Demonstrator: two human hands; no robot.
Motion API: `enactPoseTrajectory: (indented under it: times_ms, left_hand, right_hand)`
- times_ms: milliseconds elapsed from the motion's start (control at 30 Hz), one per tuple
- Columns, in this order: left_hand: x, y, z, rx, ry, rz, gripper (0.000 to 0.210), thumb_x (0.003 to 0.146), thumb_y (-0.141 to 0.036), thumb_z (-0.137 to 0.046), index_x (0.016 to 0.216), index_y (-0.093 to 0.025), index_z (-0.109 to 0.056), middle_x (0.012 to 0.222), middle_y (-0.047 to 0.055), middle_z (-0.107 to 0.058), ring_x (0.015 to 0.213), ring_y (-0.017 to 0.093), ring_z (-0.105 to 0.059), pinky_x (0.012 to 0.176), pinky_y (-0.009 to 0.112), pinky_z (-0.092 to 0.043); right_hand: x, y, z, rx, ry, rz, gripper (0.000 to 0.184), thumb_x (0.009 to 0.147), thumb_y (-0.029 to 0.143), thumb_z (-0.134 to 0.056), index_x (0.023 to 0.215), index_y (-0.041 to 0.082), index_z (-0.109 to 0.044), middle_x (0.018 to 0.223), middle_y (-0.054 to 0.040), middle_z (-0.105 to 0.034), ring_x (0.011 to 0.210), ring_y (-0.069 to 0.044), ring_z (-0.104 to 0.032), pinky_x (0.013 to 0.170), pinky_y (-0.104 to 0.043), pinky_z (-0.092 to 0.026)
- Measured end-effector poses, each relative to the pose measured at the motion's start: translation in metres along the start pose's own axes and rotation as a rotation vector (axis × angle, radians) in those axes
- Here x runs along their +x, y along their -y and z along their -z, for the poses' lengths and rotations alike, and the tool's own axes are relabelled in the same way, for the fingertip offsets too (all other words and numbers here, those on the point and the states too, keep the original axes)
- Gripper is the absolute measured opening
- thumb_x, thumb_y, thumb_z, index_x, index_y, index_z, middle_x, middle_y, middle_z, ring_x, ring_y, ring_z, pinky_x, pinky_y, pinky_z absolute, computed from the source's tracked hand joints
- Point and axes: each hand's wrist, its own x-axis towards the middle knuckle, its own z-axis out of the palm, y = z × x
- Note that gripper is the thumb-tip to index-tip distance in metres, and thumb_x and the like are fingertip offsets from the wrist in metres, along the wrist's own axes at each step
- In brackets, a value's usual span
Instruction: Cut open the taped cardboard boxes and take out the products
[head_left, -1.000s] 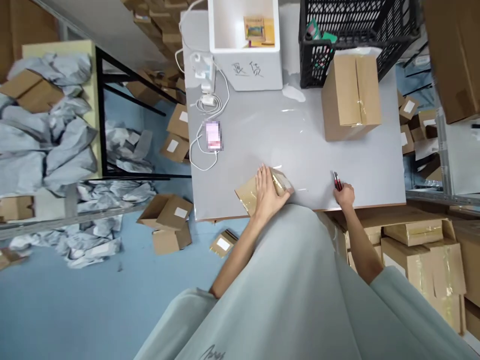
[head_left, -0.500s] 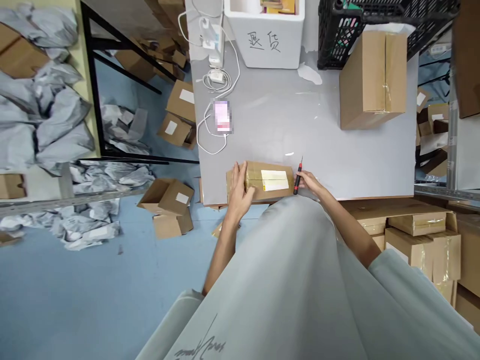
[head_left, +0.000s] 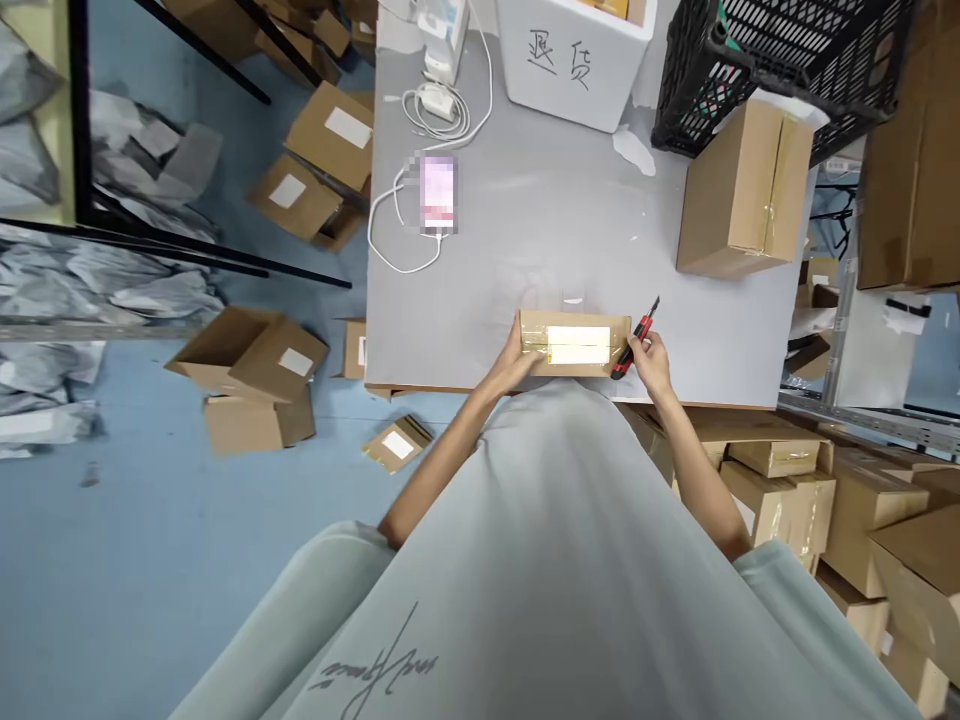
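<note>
At the table's near edge, a small taped cardboard box (head_left: pixel 536 325) with a white label (head_left: pixel 577 345) lies in front of me. My left hand (head_left: pixel 514 360) grips its left end, the thumb on the near side and the fingers partly hidden behind it. A red and black utility knife (head_left: pixel 637 342) is in my right hand (head_left: pixel 651 362), close by the box's right end. Its blade is out and points up and away from me. Whether the knife touches the box I cannot tell.
On the grey table (head_left: pixel 570 220) stand a larger taped box (head_left: pixel 727 200), a black crate (head_left: pixel 697 90) and a white bin (head_left: pixel 574 70). A phone (head_left: pixel 439 190) with a white cable (head_left: pixel 405 268) lies at the left. Cardboard boxes (head_left: pixel 255 365) sit on the floor.
The small box has turned slightly and shifted right in view. My left hand now holds its end. The knife tilts more to the right, and the camera view has shifted.
</note>
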Motion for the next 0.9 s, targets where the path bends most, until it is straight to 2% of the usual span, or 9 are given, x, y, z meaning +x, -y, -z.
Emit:
enactPoseTrajectory:
  times_ms: [133,200,267,367,467,567,667,900]
  left_hand:
    - [0.000,0.013,0.001,-0.025,0.110,-0.019,0.142,0.078,-0.046,-0.089,0.185,-0.015,-0.001,0.186,0.020,-0.035,0.167,0.035,-0.046,0.140,0.052,-0.032]
    - [0.000,0.014,0.009,-0.003,0.129,-0.067,0.137,0.082,-0.055,-0.090,0.185,-0.017,-0.008,0.188,0.021,-0.030,0.171,0.036,-0.040,0.139,0.051,-0.033]
    - [0.000,0.014,0.018,0.042,0.131,-0.106,0.126,0.086,-0.062,-0.087,0.184,-0.021,-0.021,0.191,0.019,-0.021,0.177,0.037,-0.024,0.140,0.053,-0.032]
    - [0.003,0.013,0.028,0.092,0.161,-0.139,0.108,0.091,-0.067,-0.082,0.180,-0.025,-0.037,0.192,0.016,-0.018,0.180,0.037,-0.006,0.141,0.057,-0.029]
    - [0.008,0.017,0.032,0.026,0.217,-0.149,0.102,0.091,-0.066,-0.082,0.178,-0.030,-0.042,0.191,0.012,-0.026,0.180,0.036,-0.009,0.141,0.059,-0.030]
    - [0.014,0.023,0.036,-0.059,0.245,-0.134,0.105,0.086,-0.064,-0.087,0.176,-0.033,-0.045,0.191,0.010,-0.026,0.179,0.038,-0.017,0.140,0.061,-0.032]
    - [0.018,0.029,0.038,-0.074,0.267,-0.127,0.108,0.084,-0.064,-0.090,0.176,-0.029,-0.045,0.191,0.013,-0.024,0.178,0.042,-0.019,0.138,0.064,-0.033]
    - [0.018,0.032,0.039,-0.074,0.281,-0.159,0.108,0.085,-0.069,-0.089,0.175,-0.029,-0.046,0.190,0.015,-0.026,0.180,0.040,-0.010,0.138,0.063,-0.035]
  right_hand:
    - [-0.004,0.009,0.012,-0.197,-0.070,0.102,0.045,0.097,0.065,-0.063,0.116,0.024,-0.063,0.078,0.0002,-0.071,0.076,-0.025,-0.070,0.077,-0.034,-0.055]
    - [-0.008,0.018,0.016,-0.310,-0.124,0.180,0.047,0.100,0.064,-0.060,0.125,0.023,-0.062,0.089,-0.0048,-0.077,0.082,-0.028,-0.072,0.082,-0.037,-0.056]
    - [-0.014,0.028,0.017,-0.405,-0.120,0.253,0.054,0.104,0.064,-0.057,0.138,0.022,-0.061,0.101,-0.0096,-0.081,0.090,-0.032,-0.075,0.088,-0.041,-0.057]
    - [-0.026,0.044,0.011,-0.519,0.034,0.396,0.061,0.105,0.061,-0.059,0.153,0.022,-0.059,0.122,-0.0132,-0.083,0.104,-0.036,-0.077,0.095,-0.044,-0.058]
    - [-0.035,0.060,-0.002,-0.682,0.225,0.565,0.062,0.109,0.054,-0.055,0.162,0.024,-0.059,0.141,-0.0131,-0.080,0.115,-0.035,-0.077,0.095,-0.040,-0.058]
    - [-0.039,0.076,-0.016,-0.894,0.387,0.639,0.061,0.115,0.048,-0.046,0.171,0.026,-0.054,0.130,-0.0124,-0.083,0.104,-0.031,-0.078,0.087,-0.034,-0.056]
    - [-0.038,0.094,-0.028,-1.040,0.500,0.653,0.060,0.118,0.048,-0.046,0.174,0.029,-0.050,0.115,-0.0106,-0.085,0.093,-0.028,-0.077,0.085,-0.031,-0.052]
    - [-0.037,0.129,-0.046,-1.297,0.608,0.728,0.059,0.119,0.041,-0.049,0.176,0.030,-0.047,0.116,-0.0120,-0.085,0.091,-0.027,-0.079,0.084,-0.033,-0.049]
